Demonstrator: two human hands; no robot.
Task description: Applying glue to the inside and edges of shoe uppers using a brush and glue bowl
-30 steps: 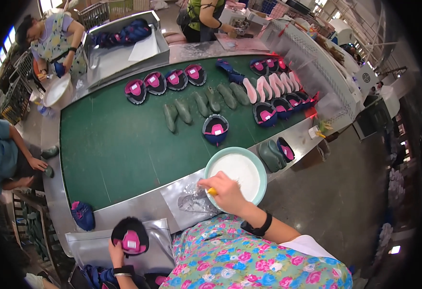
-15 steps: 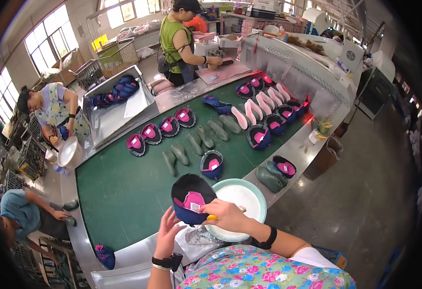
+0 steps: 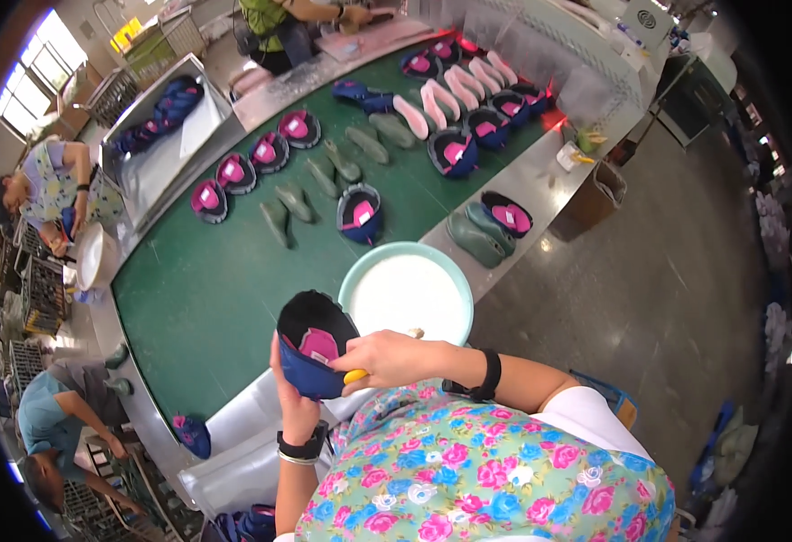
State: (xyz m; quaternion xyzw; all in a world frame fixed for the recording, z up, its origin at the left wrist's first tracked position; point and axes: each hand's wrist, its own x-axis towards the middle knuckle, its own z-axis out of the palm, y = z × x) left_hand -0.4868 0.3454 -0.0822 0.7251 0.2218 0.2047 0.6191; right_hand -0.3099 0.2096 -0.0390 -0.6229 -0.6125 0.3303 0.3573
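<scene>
My left hand (image 3: 297, 408) is closed round the outer side of a navy-blue shoe upper (image 3: 313, 375) with a black and pink lining, its opening facing up. At the upper's right edge, my right hand (image 3: 391, 359) is closed on a small tool whose yellow end (image 3: 355, 376) sticks out toward the upper. A beige tip shows on the far side of that hand, over the bowl's near edge; the rest of the tool is hidden by my fingers. Just beyond my right hand stands a pale green bowl (image 3: 349, 287) holding white liquid.
On the green table (image 3: 197, 316) lie several green shoe lasts (image 3: 274, 221), more uppers (image 3: 360, 214) and pink insoles (image 3: 411, 117). Lasts (image 3: 479, 237) and an upper sit on the metal edge at right. A bin (image 3: 592, 199) stands beyond. Three co-workers are at the left and far side.
My view has shifted toward my body. The upper has tilted slightly, and my left hand, earlier with fingers spread beside it, now wraps round it. My right hand keeps the yellow-ended tool.
</scene>
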